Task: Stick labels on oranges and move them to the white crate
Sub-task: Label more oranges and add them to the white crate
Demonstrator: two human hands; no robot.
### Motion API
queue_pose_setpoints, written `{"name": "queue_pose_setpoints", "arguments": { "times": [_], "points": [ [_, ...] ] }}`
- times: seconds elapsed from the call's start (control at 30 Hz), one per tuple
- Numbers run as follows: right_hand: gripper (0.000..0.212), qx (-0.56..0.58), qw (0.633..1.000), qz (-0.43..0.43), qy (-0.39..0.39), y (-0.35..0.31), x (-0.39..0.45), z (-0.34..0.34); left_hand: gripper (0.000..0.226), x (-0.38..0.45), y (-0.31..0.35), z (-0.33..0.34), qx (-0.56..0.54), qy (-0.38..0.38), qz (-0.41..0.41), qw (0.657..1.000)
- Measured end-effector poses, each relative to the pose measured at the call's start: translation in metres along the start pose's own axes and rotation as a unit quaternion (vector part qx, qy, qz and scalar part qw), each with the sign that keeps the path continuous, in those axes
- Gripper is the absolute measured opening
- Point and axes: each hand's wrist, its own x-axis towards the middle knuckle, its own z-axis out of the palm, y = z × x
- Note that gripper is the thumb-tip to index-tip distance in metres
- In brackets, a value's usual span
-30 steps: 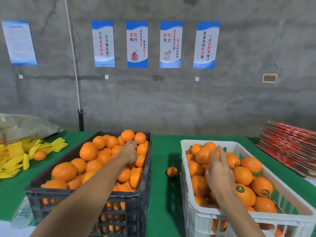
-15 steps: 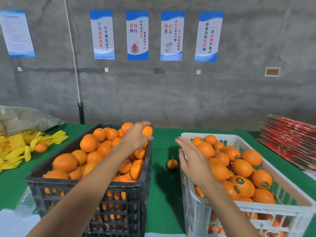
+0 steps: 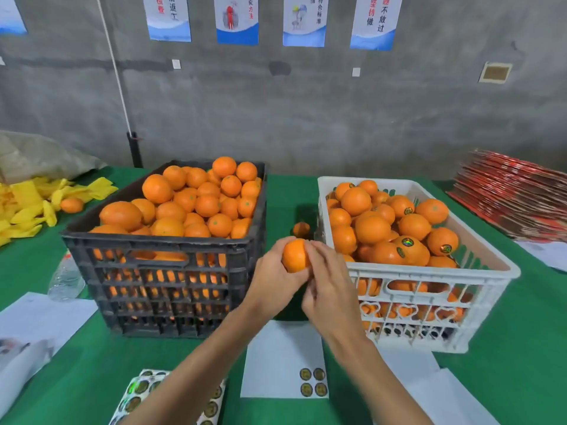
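I hold an orange (image 3: 295, 255) in my left hand (image 3: 274, 275) between the black crate (image 3: 171, 265) and the white crate (image 3: 429, 289), my right hand (image 3: 329, 291) pressing its side. Below, a sticker sheet (image 3: 283, 360) lies on the green table (image 3: 521, 348).

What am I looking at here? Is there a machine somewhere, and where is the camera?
There is no machine. A person wears a camera on the head, so you see their own two arms reaching forward over a green table. The left hand cups an orange, and the right hand touches its side, likely pressing a label on, though no label shows from here. On the left stands a black crate full of plain oranges. On the right is a white crate where several oranges already carry round stickers. In front lies a sticker sheet with four stickers left. One loose orange sits between the crates.
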Motion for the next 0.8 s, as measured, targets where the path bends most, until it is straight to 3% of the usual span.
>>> {"name": "queue_pose_setpoints", "arguments": {
  "times": [0.13, 0.2, 0.33, 0.47, 0.6, 0.8],
  "points": [
    [0.045, -0.018, 0.993, -0.05, -0.108, 0.016, -0.053, 0.014, 0.057, -0.048, -0.058, 0.025, -0.038, 0.02, -0.079, 0.996],
    [0.04, 0.027, 0.984, -0.015, -0.175, 0.028, -0.075, 0.018, 0.057, -0.068, -0.079, 0.035, -0.053, 0.019, -0.115, 0.992],
    [0.033, 0.002, 0.956, -0.01, -0.294, 0.052, -0.107, 0.015, 0.064, -0.095, -0.112, 0.056, 0.047, -0.03, -0.123, 0.991],
    [0.034, -0.001, 0.95, -0.011, -0.311, 0.069, -0.128, 0.012, 0.06, -0.097, -0.124, 0.064, 0.155, -0.022, -0.071, 0.985],
    [0.058, -0.006, 0.939, 0.016, -0.345, 0.071, -0.134, 0.02, 0.061, -0.094, -0.126, 0.066, 0.256, 0.001, -0.067, 0.964],
    [0.05, 0.005, 0.94, 0.026, -0.34, 0.066, -0.133, 0.032, 0.063, -0.095, -0.133, 0.066, 0.258, 0.022, -0.063, 0.964]
  ]
}}
